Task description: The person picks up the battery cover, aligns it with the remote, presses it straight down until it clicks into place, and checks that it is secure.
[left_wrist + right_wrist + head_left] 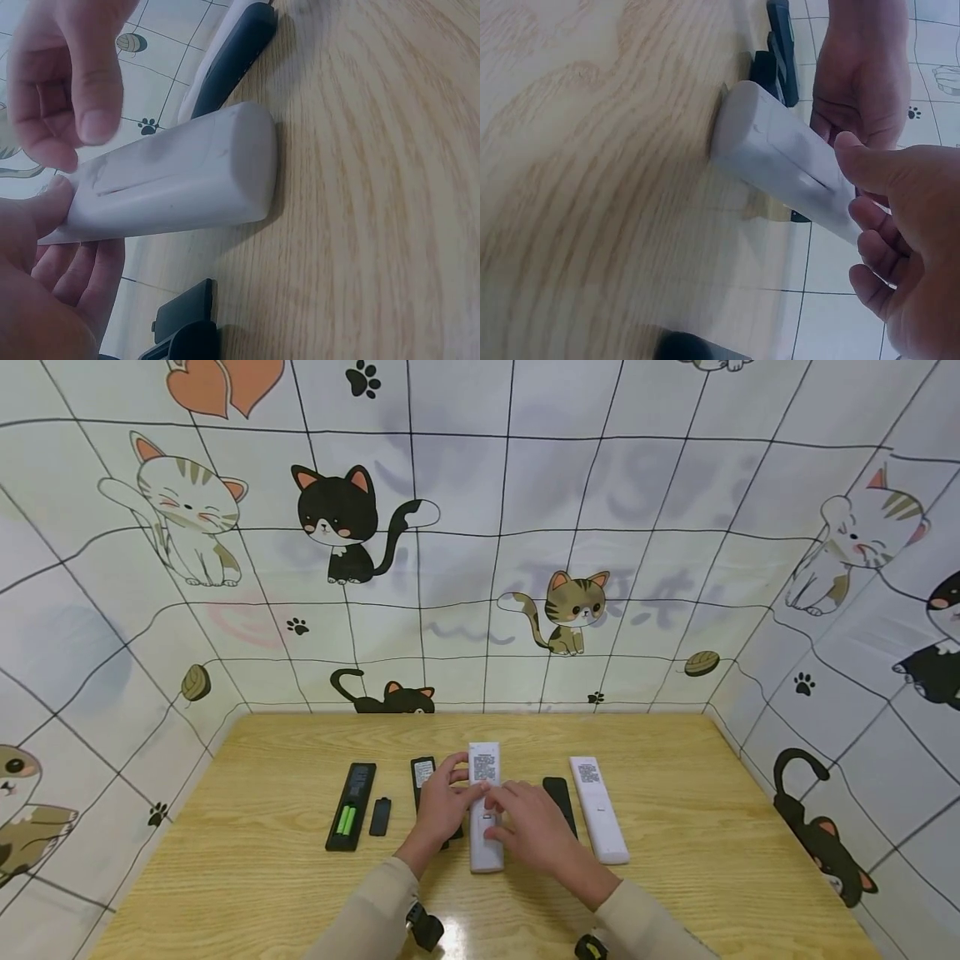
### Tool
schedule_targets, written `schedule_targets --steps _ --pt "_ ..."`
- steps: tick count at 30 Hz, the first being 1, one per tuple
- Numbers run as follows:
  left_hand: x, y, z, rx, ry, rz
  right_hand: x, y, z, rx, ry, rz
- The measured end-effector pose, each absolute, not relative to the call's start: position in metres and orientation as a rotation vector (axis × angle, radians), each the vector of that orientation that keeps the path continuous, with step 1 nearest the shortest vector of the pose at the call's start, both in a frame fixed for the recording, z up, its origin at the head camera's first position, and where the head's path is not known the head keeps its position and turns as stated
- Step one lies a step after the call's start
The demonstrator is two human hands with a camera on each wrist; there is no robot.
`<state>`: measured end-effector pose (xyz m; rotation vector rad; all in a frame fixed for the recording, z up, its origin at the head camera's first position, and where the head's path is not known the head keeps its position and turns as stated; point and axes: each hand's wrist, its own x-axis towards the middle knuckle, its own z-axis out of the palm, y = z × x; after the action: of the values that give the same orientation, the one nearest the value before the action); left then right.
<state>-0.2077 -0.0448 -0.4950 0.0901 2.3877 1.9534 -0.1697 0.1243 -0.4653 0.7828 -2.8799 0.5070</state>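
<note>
A white remote control [486, 853] lies back side up in the middle of the table, a printed label at its far end. My left hand [441, 806] holds it from the left, thumb on top and fingers along the far side in the left wrist view. A seam shows along the remote's body [187, 176]. Over its right edge is my right hand [536, 822], fingers loosely bent. In the left wrist view, that hand's thumb [97, 124] stands apart from the remote, and its index fingertip is close to my left thumb.
To the left lie a black remote [352, 789] with green batteries [346, 820] showing and a small black cover [380, 817]. Another black remote [422, 770] is partly behind my left hand. At right are a black remote [558, 795] and a second white remote [600, 814].
</note>
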Motion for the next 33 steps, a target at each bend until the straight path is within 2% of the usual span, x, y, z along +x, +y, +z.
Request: schedule_targets --steps 13,33 --pt "-0.206 -0.045 -0.492 0.079 2.39 1.945 -0.177 0.143 -0.467 0.525 -2.985 0.877" --pt "-0.206 -0.045 -0.492 0.085 2.385 1.956 -0.182 0.135 -0.48 0.553 -3.075 1.189"
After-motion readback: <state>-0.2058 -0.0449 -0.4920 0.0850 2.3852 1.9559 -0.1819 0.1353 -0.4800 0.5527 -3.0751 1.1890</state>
